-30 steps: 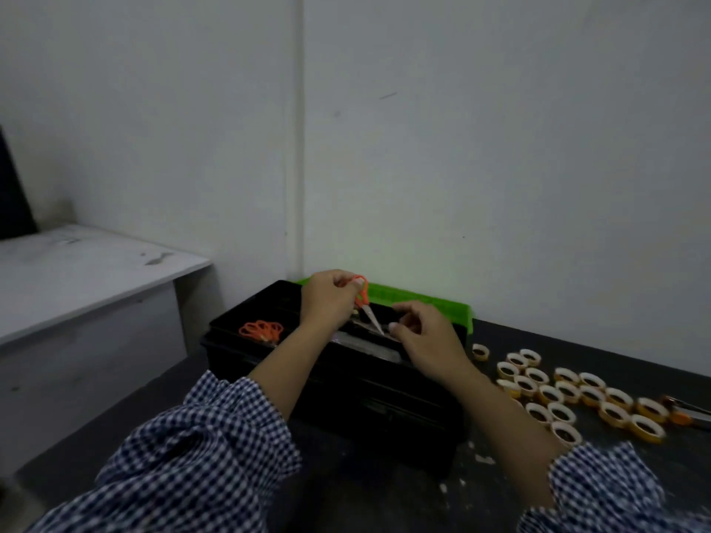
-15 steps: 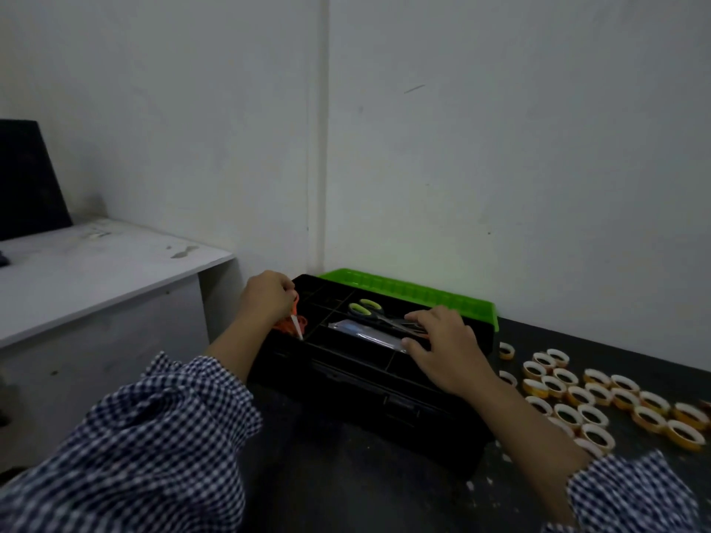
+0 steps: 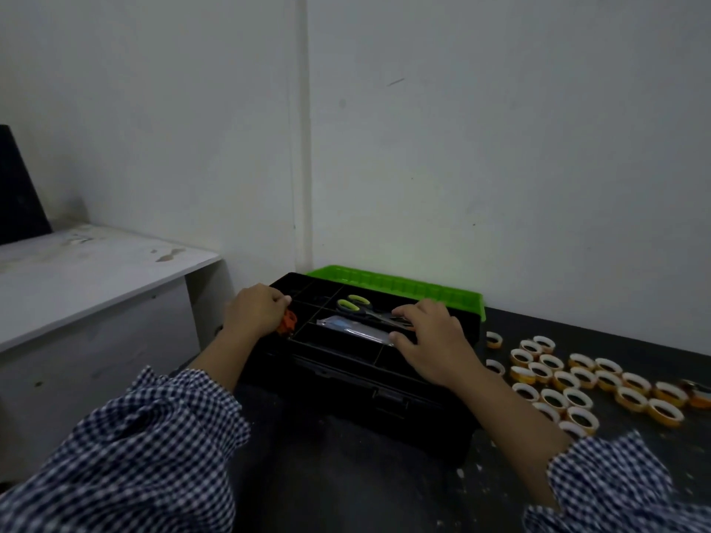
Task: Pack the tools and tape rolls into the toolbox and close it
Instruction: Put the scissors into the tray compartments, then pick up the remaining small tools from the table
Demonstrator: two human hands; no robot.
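The black toolbox [image 3: 346, 382] stands open on the dark table, its green lid [image 3: 400, 288] leaning back against the wall. My left hand [image 3: 256, 311] is curled over the tray's left compartment and grips orange-handled scissors [image 3: 287, 322], mostly hidden under the hand. My right hand [image 3: 431, 340] rests with spread fingers on the tray's right side, touching the blades of green-handled scissors [image 3: 356, 305] and a clear-wrapped tool [image 3: 354, 328]. Several yellow tape rolls [image 3: 577, 378] lie on the table to the right of the box.
A white bench [image 3: 96, 278] stands left of the table, lower wall close behind the box. A dark object [image 3: 19, 201] sits at the bench's far left. An orange-handled tool [image 3: 698, 396] shows at the right edge beyond the rolls.
My left hand carried the orange scissors from above the tray's middle down into the left compartment. My right hand settled flat on the tray's right side. My view shifted left.
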